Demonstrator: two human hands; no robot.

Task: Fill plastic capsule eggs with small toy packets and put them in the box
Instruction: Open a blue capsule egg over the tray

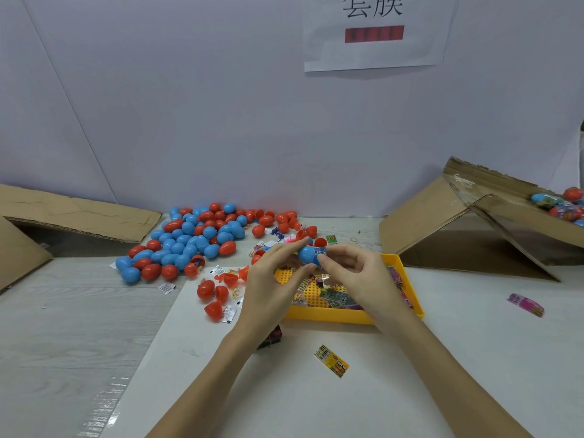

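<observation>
- The fingers [286, 257] of the left hand [268, 286] curl round a blue plastic capsule egg half [307, 255], held above the worktop, while the fingers of the right hand [357, 276] pinch a small printed toy packet [320, 250] at its open mouth; by my reading the packet is being pushed in, so this egg is neither filled nor closed yet.
- Nearest the camera, a yellow printed foil packet [331, 361] lies alone on the white sheet [316, 399] covering the worktop [63, 327], not yet used.
- Just beyond and partly under the hands, a shallow yellow plastic tray [407, 279] holds a heap of mixed packets, so plenty of stock is left.
- A pink packet [526, 305] lies well apart to the right.
- Left of the tray, several open red egg halves [213, 298] and small white sachets [166, 288] lie scattered, awaiting assembly.
- Further back, a large pile of blue and red plastic eggs [196, 238] spreads over the worktop; I cannot tell which of these are filled.
- At the far right, the tilted brown cardboard box [442, 222] shows a cluster of wrapped eggs [562, 205] at its edge, so some are done; how full it is lies out of sight.
- Another brown cardboard flap [79, 216] sits at the far left.
- Judging by the pile, most of the job remains.
</observation>
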